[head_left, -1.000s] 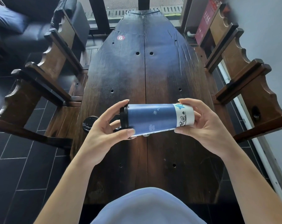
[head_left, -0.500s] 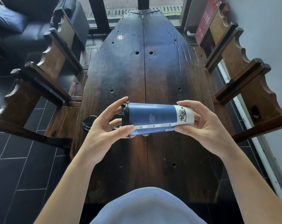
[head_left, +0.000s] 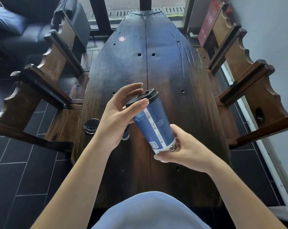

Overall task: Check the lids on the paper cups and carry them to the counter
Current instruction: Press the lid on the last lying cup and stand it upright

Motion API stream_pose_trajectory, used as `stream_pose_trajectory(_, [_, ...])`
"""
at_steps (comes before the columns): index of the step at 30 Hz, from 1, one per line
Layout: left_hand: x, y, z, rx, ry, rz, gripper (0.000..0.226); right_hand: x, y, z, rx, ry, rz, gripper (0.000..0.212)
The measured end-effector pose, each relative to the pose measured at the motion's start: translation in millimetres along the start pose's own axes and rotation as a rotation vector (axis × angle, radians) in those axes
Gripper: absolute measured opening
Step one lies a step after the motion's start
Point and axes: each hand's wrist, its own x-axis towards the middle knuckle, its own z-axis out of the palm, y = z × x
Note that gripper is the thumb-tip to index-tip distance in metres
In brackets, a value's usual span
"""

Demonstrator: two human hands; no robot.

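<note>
1. A second cup (head_left: 125, 135) is showing only as a sliver of blue behind the left hand (head_left: 114, 119); its lid and whether it is standing on the table (head_left: 164, 71) are hidden.
2. A black lid (head_left: 90, 128) is sitting at the table's left edge; what it is capping, if anything, is hard to make out.
3. The paper cup (head_left: 154, 126) is hanging above the table's near half, tilted, its black lid (head_left: 142, 98) up and away from the person.
4. The right hand (head_left: 186, 149) is grasping the cup's white base, thumb underneath, fingers curling behind.
5. The left hand is pinching the lid's rim with thumb and fingers, the index finger stretching out over it.
6. Half a second ago the cup was lying sideways with the lid pointing left; it is now swinging towards upright, the base dropping closer to the body.
</note>
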Motion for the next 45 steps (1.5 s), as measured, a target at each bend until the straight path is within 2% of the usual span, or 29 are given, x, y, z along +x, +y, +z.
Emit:
stream_pose_trajectory(4, [3.7,-3.4,12.4,-0.018,-0.004,-0.047,0.045,5.4,3.6,19.4,0.004,0.029,0.025,0.078])
stream_pose_trajectory(10, [7.8,-10.2,19.4,-0.054,0.014,-0.156,0.068,5.4,9.4,40.2,0.091,0.115,0.013,0.073])
stream_pose_trajectory(15, [11.0,-15.1,20.5,-0.02,0.008,-0.197,0.067,6.7,10.5,49.9,0.09,0.132,0.017,0.084])
stream_pose_trajectory(17, [11.3,-17.0,20.5,-0.028,0.028,-0.195,0.068,6.0,9.7,46.1,0.102,0.105,0.006,0.078])
stream_pose_trajectory(19, [10.9,-18.8,21.0,-0.051,0.033,-0.18,0.073,4.9,4.2,34.0,0.14,0.129,-0.012,0.07])
stream_pose_trajectory(23, [9.7,-21.8,25.4,-0.029,-0.006,-0.163,0.079,9.0,-14.5,-12.8,0.206,0.35,-0.048,0.088])
stream_pose_trajectory(24, [10.0,-22.3,27.7,-0.013,-0.019,-0.162,0.079,10.0,-20.6,-24.5,0.169,0.356,-0.062,0.087])
stream_pose_trajectory(28, [14.4,-25.8,39.7,0.054,-0.063,-0.172,0.074,15.0,-30.2,-54.5,0.128,0.316,-0.074,0.056])
stream_pose_trajectory(33, [23.0,-31.2,57.9,0.182,-0.074,-0.182,0.079,14.1,-21.2,-72.4,0.018,0.362,-0.072,0.067])
stream_pose_trajectory(38, [32.4,-33.6,70.6,0.345,-0.121,-0.227,0.08,8.5,-4.6,-94.0,-0.008,0.375,-0.056,0.062])
stream_pose_trajectory(41, [41.3,-44.9,76.4,0.363,-0.121,-0.251,0.077,10.8,9.5,-106.0,-0.046,0.356,-0.026,0.056])
stream_pose_trajectory(45, [55.1,-72.7,87.9,0.408,-0.13,-0.232,0.069,21.6,36.7,-122.3,-0.083,0.308,0.028,0.063])
